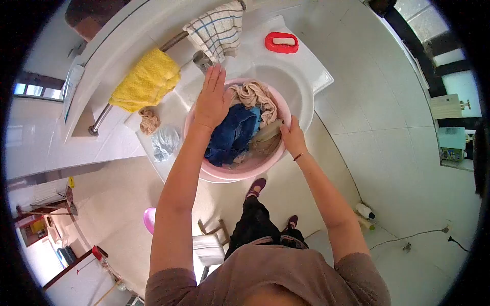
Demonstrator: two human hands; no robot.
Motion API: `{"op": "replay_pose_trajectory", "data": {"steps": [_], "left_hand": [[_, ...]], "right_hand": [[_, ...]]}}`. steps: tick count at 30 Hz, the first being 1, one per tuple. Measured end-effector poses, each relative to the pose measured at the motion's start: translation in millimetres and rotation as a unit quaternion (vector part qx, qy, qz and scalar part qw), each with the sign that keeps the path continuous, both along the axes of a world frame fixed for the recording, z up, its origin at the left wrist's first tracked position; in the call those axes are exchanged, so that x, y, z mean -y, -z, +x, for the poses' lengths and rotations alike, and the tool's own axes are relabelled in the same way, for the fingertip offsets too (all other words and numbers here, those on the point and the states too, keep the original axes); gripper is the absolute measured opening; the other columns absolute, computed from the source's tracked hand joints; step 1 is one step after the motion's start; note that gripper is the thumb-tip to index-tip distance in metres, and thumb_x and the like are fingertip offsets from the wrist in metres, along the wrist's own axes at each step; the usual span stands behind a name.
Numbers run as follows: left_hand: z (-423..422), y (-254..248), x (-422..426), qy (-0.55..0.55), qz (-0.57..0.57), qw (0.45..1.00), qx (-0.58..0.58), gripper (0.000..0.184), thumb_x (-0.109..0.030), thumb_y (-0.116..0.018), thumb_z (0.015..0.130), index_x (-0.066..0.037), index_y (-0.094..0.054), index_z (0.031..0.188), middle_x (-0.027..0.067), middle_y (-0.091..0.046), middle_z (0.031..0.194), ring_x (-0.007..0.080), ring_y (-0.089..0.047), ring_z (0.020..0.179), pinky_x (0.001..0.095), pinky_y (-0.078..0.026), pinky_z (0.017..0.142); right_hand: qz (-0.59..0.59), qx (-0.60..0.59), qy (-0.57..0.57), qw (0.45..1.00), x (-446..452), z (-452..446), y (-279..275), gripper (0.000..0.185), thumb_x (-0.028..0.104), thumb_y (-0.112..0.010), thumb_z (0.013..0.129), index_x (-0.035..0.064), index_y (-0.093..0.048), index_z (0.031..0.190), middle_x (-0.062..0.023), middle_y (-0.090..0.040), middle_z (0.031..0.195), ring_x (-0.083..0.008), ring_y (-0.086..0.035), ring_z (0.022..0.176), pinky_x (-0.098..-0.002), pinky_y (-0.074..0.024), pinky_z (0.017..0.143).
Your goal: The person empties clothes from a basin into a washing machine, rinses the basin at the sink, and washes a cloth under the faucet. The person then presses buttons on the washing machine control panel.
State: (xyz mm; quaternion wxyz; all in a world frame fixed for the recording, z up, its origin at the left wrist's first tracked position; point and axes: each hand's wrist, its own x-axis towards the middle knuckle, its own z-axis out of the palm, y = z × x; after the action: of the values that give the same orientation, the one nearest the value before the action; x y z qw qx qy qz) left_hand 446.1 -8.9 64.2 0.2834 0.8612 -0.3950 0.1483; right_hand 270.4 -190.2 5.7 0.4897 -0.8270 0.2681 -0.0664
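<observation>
A pink basin (282,99) sits in the white sink (306,81). Inside it lie dark blue denim (229,130), a beige cloth (252,95) and an olive-grey cloth (266,133), with some water visible among them. My left hand (212,102) is stretched out over the basin's left rim, fingers extended beside the metal faucet (202,60); whether they touch it I cannot tell. On the right side, my right hand (293,137) grips the basin's rim, thumb near the edge.
A yellow towel (146,80) and a checked towel (217,30) hang on a rail behind the sink. Soap rests in a red dish (282,43). A crumpled clear plastic bag (165,143) and a beige scrunched cloth (149,121) lie at the left. Below stands a stool (208,250).
</observation>
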Motion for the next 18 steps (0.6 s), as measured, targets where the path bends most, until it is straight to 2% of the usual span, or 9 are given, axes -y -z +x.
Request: {"op": "replay_pose_trajectory", "data": {"steps": [4,6,8,10,12,13,15,16,18], "left_hand": [[-1,-9,-11,0.018,0.005,0.998,-0.059,0.046,-0.012,-0.047,0.078,0.002,-0.036,0.121,0.0181,-0.03,0.13,0.0338,-0.027,0.121,0.0374,-0.024,0.099],[-15,-15,-31,-0.077,-0.057,0.991,-0.088,0.047,-0.013,-0.048,0.078,0.004,-0.036,0.119,0.0204,-0.032,0.128,0.0338,-0.029,0.119,0.038,-0.024,0.099],[-17,21,-63,-0.246,-0.128,0.943,-0.182,0.049,-0.018,-0.051,0.077,0.005,-0.037,0.118,0.0232,-0.036,0.124,0.035,-0.034,0.116,0.039,-0.027,0.097],[-24,52,-94,-0.374,0.066,0.886,-0.267,0.052,-0.025,-0.053,0.075,0.005,-0.039,0.116,0.0252,-0.039,0.12,0.0363,-0.038,0.111,0.0381,-0.029,0.095],[-26,86,-120,-0.381,0.069,0.882,-0.27,0.045,-0.027,-0.052,0.074,0.007,-0.048,0.104,0.0257,-0.051,0.105,0.0363,-0.049,0.097,0.0372,-0.038,0.084],[-24,88,-126,-0.377,0.071,0.883,-0.27,0.045,-0.027,-0.052,0.074,0.007,-0.048,0.104,0.0257,-0.051,0.105,0.0363,-0.049,0.097,0.0372,-0.038,0.084],[-22,92,-133,-0.286,-0.027,0.841,-0.458,0.037,-0.028,-0.05,0.076,0.008,-0.056,0.081,0.0214,-0.057,0.076,0.0296,-0.054,0.069,0.0388,-0.041,0.065],[-23,97,-134,-0.28,-0.027,0.844,-0.456,0.037,-0.028,-0.05,0.076,0.008,-0.056,0.081,0.0214,-0.057,0.076,0.0296,-0.054,0.069,0.0388,-0.041,0.065],[-27,104,-132,-0.288,-0.03,0.888,-0.357,0.038,-0.028,-0.049,0.077,0.01,-0.054,0.07,0.0176,-0.055,0.062,0.024,-0.05,0.057,0.0376,-0.038,0.056]], "right_hand": [[-0.046,-0.004,0.015,0.999,3,1,11,0.033,0.018,-0.052,0.072,-0.0043,-0.046,0.095,-0.0267,-0.054,0.087,-0.0419,-0.051,0.083,-0.044,-0.0409,0.072],[-0.072,-0.048,0.018,0.996,9,8,18,0.033,0.018,-0.053,0.069,-0.0043,-0.047,0.092,-0.0263,-0.054,0.085,-0.0413,-0.051,0.083,-0.0433,-0.0411,0.072],[-0.096,-0.091,0.021,0.991,9,14,21,0.033,0.018,-0.054,0.067,-0.0044,-0.049,0.09,-0.0259,-0.055,0.084,-0.0407,-0.052,0.083,-0.0426,-0.0414,0.072],[-0.044,-0.068,0.123,0.989,5,20,21,0.029,0.017,-0.055,0.064,-0.0048,-0.052,0.084,-0.0253,-0.056,0.081,-0.0399,-0.053,0.081,-0.0421,-0.0417,0.071],[-0.055,-0.064,0.128,0.988,3,20,21,0.027,0.016,-0.054,0.064,-0.0046,-0.053,0.082,-0.0251,-0.056,0.081,-0.0395,-0.053,0.081,-0.0417,-0.0419,0.071],[-0.065,-0.063,0.128,0.988,1,19,20,0.025,0.015,-0.054,0.064,-0.0044,-0.054,0.08,-0.025,-0.056,0.081,-0.0392,-0.053,0.08,-0.0414,-0.0421,0.071],[-0.054,-0.057,0.135,0.988,-2,17,18,0.024,0.015,-0.054,0.064,-0.0044,-0.054,0.078,-0.025,-0.056,0.08,-0.0391,-0.053,0.079,-0.0413,-0.0421,0.07],[-0.045,-0.047,0.138,0.988,-1,19,16,0.022,0.014,-0.054,0.065,-0.0045,-0.055,0.077,-0.0249,-0.056,0.08,-0.0391,-0.053,0.078,-0.0412,-0.0422,0.07],[-0.047,-0.034,0.142,0.988,-2,17,15,0.022,0.014,-0.053,0.065,-0.0045,-0.055,0.077,-0.0249,-0.056,0.079,-0.039,-0.053,0.078,-0.0412,-0.0422,0.07]]}}
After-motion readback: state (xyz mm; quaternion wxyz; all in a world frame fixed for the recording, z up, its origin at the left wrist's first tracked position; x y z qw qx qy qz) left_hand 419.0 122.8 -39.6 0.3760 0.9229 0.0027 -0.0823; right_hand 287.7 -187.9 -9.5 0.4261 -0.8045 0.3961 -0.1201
